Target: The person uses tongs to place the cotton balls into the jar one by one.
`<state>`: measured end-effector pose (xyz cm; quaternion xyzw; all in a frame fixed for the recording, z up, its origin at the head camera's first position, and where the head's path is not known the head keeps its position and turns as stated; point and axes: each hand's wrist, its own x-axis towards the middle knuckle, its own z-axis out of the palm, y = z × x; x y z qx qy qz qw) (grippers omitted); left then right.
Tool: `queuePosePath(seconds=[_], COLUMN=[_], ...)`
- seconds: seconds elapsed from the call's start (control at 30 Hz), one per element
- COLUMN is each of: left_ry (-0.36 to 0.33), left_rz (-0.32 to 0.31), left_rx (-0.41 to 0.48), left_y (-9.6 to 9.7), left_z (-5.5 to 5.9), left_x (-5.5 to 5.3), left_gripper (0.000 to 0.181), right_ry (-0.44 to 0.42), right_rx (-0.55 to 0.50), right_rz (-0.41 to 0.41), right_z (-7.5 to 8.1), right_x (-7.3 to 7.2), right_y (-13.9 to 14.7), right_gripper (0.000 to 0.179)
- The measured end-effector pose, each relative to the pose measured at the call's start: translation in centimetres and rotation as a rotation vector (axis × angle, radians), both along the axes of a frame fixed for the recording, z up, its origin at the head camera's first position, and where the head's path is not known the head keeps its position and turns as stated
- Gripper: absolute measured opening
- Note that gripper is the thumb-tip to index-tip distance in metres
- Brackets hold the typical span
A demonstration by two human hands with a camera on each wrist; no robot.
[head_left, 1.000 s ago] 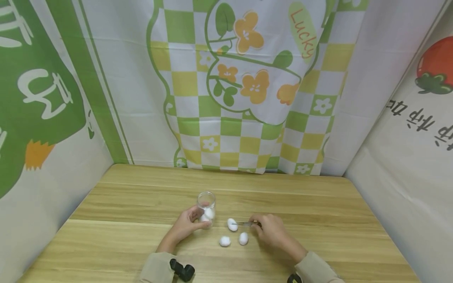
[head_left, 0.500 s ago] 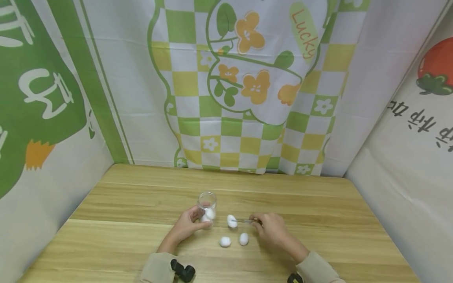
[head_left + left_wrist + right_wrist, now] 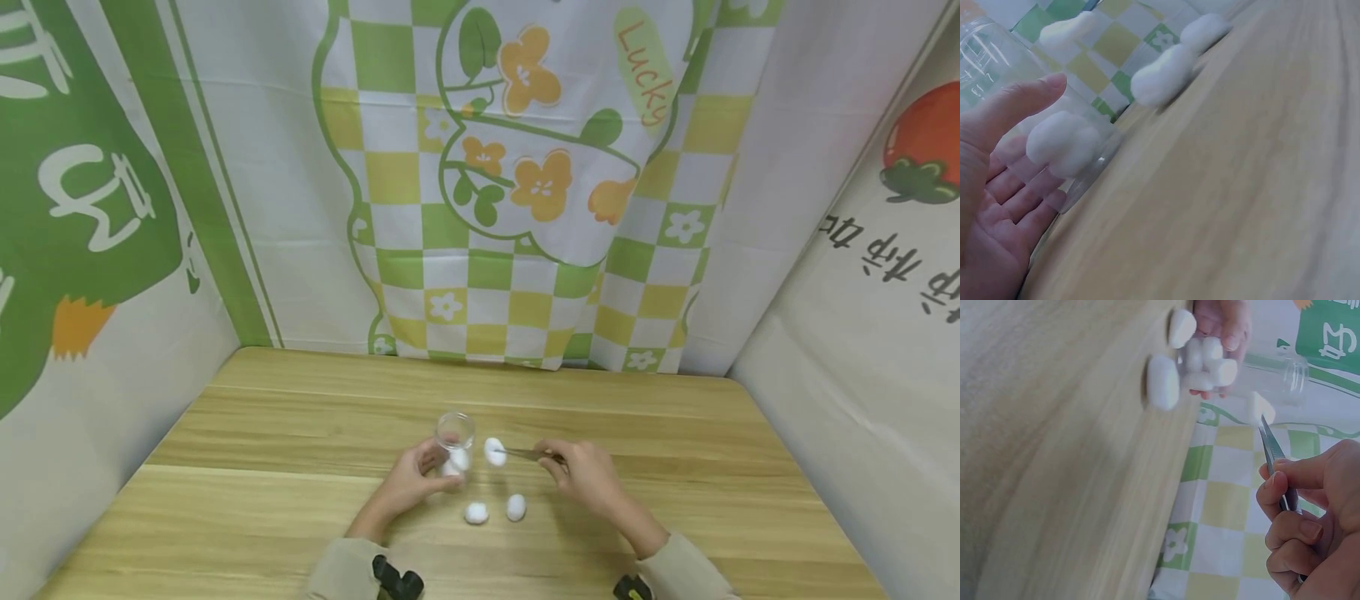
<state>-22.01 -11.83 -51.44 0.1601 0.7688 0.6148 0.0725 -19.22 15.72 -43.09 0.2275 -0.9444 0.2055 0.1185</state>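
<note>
My left hand [image 3: 408, 482] grips a clear jar [image 3: 455, 432] on the table, thumb on the near side and fingers behind it. Several white cotton balls [image 3: 1200, 362] lie in the bottom of the jar. In my right hand [image 3: 588, 477] are metal tweezers [image 3: 1272, 445], pinched between thumb and fingers. Their tips hold one cotton ball [image 3: 495, 452], raised above the table just right of the jar's mouth. Two more cotton balls, a left one [image 3: 476, 513] and a right one [image 3: 516, 507], rest on the wood in front of the jar.
The wooden table [image 3: 300, 433] reaches back to a checked green, yellow and white curtain [image 3: 487, 283]. Printed cloth hangs at the left side [image 3: 112, 375] and the right side [image 3: 862, 375]. Black wrist devices sit at both sleeves.
The tweezers have lifted their cotton ball off the table, up beside the jar's mouth. My left hand has shifted the jar slightly to the right. The two other cotton balls stay put.
</note>
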Motion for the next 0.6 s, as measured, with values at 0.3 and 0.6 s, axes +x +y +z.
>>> queuePosePath(seconds=[0.3, 0.6], left_ry=[-0.030, -0.021], left_rz=[0.003, -0.002], left_rx=[0.005, 0.002], left_y=[0.5, 0.5], left_z=[0.0, 0.0], left_x=[0.2, 0.1], left_gripper=[0.066, 0.064], right_ry=[0.066, 0.072], right_rx=[-0.023, -0.041], right_rz=[0.020, 0.028], right_z=[0.8, 1.8], right_x=[-0.1, -0.1], right_y=[0.1, -0.2], right_gripper=[0.011, 0.012])
